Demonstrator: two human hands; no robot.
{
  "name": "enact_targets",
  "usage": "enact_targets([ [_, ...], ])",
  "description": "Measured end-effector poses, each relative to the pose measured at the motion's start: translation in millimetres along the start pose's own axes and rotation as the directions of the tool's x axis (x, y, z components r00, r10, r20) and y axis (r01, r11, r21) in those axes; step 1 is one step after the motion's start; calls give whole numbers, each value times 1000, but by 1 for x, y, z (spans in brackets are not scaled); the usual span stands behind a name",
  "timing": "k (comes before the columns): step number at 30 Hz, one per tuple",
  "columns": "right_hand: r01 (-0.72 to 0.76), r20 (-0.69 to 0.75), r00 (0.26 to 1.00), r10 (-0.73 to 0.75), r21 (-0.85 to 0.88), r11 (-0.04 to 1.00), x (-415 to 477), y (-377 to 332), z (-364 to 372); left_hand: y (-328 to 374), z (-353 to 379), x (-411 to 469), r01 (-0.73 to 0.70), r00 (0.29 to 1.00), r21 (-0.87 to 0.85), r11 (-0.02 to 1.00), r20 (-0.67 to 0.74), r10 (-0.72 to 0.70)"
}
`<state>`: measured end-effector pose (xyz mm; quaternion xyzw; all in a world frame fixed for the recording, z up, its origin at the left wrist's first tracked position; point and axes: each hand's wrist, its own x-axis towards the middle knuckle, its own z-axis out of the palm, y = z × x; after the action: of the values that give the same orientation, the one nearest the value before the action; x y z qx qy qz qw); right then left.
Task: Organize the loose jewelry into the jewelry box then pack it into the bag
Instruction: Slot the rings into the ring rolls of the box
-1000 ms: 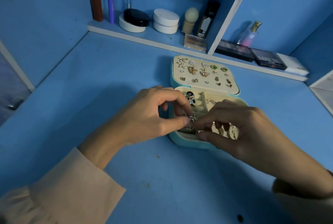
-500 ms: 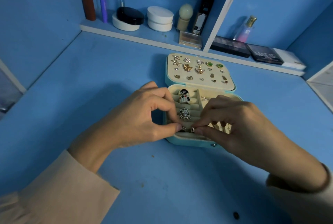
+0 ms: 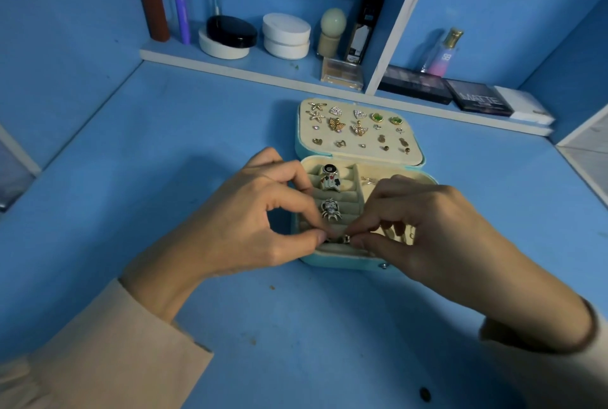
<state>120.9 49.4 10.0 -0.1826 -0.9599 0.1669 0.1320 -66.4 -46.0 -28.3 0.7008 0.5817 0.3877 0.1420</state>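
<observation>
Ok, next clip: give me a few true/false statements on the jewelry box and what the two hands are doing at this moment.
1. The jewelry box is open, its lid laid back on the desk. True.
2. The lid's inner panel is bare. False: rows of earrings are pinned across it.
3. The left hand and the right hand both pinch a small piece at the near end of the ring rolls. True.
4. The ring rolls hold no rings. False: a black-topped ring and a spider-shaped ring sit in them.
5. A bag stands beside the box. False: no bag is in view.
</observation>
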Motion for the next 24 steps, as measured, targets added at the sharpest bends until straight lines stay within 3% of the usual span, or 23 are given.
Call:
enact_targets([
  [16,-91,10,996,90,64,994,-3,-3,3,-4,2,-2,99,995,-72,993,0,-99],
  [21,-134,14,991,133,120,984,-9,-4,-4,2,-6,-1,195,981,-295,935,48,-189],
  [24,-185,-87,974,210,233,955,-15,6,-12,5,-12,3,237,953,-521,820,-37,-299],
])
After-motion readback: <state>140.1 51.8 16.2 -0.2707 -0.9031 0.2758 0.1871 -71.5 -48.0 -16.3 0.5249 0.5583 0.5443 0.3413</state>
